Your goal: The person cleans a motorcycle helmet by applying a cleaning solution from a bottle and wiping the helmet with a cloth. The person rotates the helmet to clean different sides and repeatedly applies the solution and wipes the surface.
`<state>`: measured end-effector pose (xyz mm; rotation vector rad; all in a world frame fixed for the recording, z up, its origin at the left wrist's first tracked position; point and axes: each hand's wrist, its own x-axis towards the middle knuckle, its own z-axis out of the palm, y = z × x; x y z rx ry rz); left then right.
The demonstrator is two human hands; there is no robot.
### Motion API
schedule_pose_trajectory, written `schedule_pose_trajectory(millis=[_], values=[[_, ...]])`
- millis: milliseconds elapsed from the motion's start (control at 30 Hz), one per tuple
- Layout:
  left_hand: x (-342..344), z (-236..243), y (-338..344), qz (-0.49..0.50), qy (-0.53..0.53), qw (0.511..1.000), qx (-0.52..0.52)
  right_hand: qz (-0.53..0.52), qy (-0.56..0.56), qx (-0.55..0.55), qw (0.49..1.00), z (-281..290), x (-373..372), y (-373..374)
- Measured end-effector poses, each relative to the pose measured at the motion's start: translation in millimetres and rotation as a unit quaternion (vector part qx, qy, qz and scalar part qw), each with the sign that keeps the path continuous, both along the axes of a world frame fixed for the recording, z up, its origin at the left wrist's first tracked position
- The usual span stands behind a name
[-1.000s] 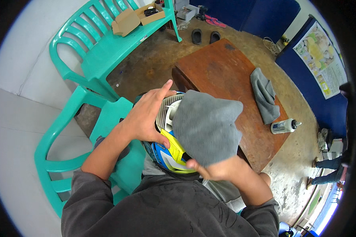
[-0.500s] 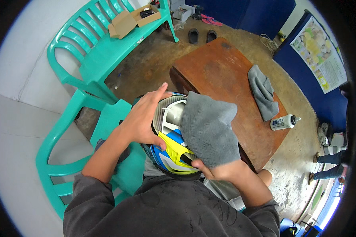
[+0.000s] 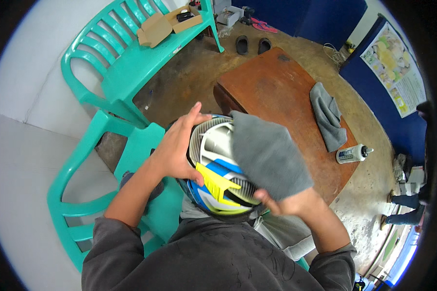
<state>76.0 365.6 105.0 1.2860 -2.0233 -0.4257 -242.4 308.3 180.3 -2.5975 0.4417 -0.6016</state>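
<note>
A helmet [image 3: 213, 194] in white, blue, yellow and black sits low in front of my body. My left hand [image 3: 177, 150] grips its left side, thumb on the yellow part and fingers over the upper edge. My right hand [image 3: 291, 201], slightly blurred, holds a grey cloth [image 3: 269, 150] against the helmet's right side, covering part of it; its thumb shows below the cloth.
A wooden table [image 3: 257, 80] ahead holds another grey cloth [image 3: 327, 116] and a white bottle [image 3: 349, 154]. Green plastic chairs [image 3: 73, 189] stand left, one bearing an open cardboard box [image 3: 184, 22]. Slippers [image 3: 242, 44] lie beyond the table. A person's legs [image 3: 403, 206] show at right.
My right hand and the cloth have moved rightward, uncovering more of the helmet's top and right part. My left hand keeps its grip.
</note>
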Motion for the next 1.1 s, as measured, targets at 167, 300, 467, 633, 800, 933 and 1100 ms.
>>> schedule_pose_trajectory(millis=[167, 300, 467, 633, 800, 933, 1100], values=[[6, -5, -4, -0.001, 0.025, 0.998, 0.057, -0.004, 0.053, 0.008, 0.999, -7, 7, 3], [6, -5, -4, -0.023, 0.034, 0.999, 0.025, 0.013, -0.050, -0.022, 0.998, -11, 17, -6], [8, -9, -8, -0.008, 0.054, 0.998, 0.025, -0.089, 0.176, 0.097, 0.976, -11, 25, -13], [8, -9, 1, -0.010, 0.061, 0.998, 0.026, 0.011, -0.003, -0.006, 1.000, -5, 10, -2], [1, -6, -12, 0.003, 0.017, 0.999, 0.041, -0.108, 0.067, -0.023, 0.992, -17, 16, -25], [4, 0, -9, -0.049, 0.000, 0.998, 0.033, -0.021, -0.003, -0.075, 0.997, -25, 16, -9], [1, -7, -5, 0.000, 0.028, 1.000, 0.009, -0.080, -0.057, -0.021, 0.995, -23, -14, -7]])
